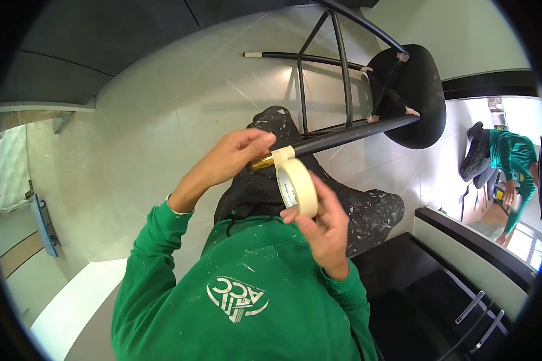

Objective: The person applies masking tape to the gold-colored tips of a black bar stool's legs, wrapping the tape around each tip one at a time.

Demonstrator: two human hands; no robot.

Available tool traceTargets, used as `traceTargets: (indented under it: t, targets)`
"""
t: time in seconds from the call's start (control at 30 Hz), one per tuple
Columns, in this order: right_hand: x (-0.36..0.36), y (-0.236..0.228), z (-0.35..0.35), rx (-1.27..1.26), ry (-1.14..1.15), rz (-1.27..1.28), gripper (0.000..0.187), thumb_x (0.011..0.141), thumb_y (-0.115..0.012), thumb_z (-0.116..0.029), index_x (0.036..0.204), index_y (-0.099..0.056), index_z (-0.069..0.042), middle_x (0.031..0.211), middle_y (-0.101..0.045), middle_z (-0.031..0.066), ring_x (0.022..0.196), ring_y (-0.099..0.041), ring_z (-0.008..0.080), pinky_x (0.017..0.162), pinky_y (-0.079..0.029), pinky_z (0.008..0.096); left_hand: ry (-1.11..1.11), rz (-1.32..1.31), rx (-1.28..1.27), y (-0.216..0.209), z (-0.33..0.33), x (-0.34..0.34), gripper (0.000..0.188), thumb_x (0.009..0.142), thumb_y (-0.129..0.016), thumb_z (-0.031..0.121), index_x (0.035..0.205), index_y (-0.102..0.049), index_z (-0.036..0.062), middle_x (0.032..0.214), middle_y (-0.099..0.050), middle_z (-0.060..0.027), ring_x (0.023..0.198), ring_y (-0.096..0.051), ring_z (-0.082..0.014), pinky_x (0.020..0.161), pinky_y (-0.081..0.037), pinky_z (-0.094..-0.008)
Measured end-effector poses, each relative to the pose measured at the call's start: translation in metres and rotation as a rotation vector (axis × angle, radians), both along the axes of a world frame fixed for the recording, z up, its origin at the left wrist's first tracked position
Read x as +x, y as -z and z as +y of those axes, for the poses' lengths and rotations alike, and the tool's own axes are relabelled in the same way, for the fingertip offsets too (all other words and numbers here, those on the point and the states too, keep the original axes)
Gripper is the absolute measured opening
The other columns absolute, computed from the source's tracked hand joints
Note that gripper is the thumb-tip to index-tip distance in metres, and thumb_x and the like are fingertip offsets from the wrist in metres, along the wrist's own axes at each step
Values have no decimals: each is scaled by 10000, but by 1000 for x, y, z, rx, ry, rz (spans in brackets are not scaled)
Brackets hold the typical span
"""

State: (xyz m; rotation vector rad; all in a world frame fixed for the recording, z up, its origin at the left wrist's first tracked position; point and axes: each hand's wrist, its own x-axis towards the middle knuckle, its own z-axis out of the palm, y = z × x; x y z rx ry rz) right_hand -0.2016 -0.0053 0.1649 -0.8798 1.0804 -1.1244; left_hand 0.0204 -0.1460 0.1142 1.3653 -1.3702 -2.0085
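A black stool [424,99] lies tipped over, one of its black legs [349,133] reaching across to my lap. The end of that leg has a shiny gold tip [262,161]. Cream masking tape [283,155] is wrapped around the leg just above the gold and runs to the tape roll [307,188]. My right hand [326,231] grips this roll from its lower right side, thumb and fingers around the rim. Beside the gold tip, my left hand [238,153] has its fingers curled together; anything between them is hidden.
Another stool leg [253,55] with a pale end points left over the tiled floor [180,114]. Dark panels [66,48] stand at the far left. A black cabinet [421,289] with metal handles sits at the lower right. A framed mirror [451,138] shows a green-sleeved reflection.
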Motion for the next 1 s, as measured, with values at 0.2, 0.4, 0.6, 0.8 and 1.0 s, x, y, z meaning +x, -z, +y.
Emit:
traceTargets:
  t: [0.2, 0.4, 0.6, 0.8, 1.0]
  targets:
    - [3, 60, 19, 41, -141, 6, 434, 1017, -672, -168, 1360, -602, 88, 1115, -769, 137, 1010, -732, 181, 965, -554, 347, 190, -53, -29, -10, -2, -15, 315, 960, -790, 205, 1185, -729, -6, 989, -708, -15, 838, -617, -75, 759, -501, -247]
    - [8, 139, -12, 86, -295, -335, 611, 1063, -590, -457, 1375, -584, 68, 1313, -693, 158, 1221, -655, 221, 1076, -488, 374, 68, -185, -429, -2, 20, -11, 354, 977, -759, 234, 1233, -667, 7, 956, -672, -13, 838, -622, -81, 723, -478, -251]
    - [39, 163, -60, 262, -141, -524, 567, 1123, -427, -473, 1427, -559, -13, 1287, -682, 111, 1190, -650, 222, 1041, -496, 411, -370, 41, -39, 44, 53, 15, 519, 1099, -565, 416, 1439, -520, 27, 1004, -693, -46, 878, -650, -102, 732, -483, -251]
    - [46, 169, -95, 265, -129, -443, 224, 1083, -612, -237, 1246, -625, -85, 1156, -699, 15, 1029, -671, 124, 864, -539, 283, -496, 20, -95, 42, 22, -11, 627, 1029, -711, 234, 1520, -419, -27, 1068, -724, -96, 860, -689, -123, 741, -539, -252]
    - [44, 167, -104, 260, -161, -224, 329, 1059, -650, -188, 1357, -649, -49, 1170, -715, 25, 1038, -672, 111, 879, -560, 295, -730, 344, 24, 34, 18, -30, 716, 966, -784, 163, 1521, -383, -47, 946, -721, -75, 827, -699, -129, 783, -581, -270]
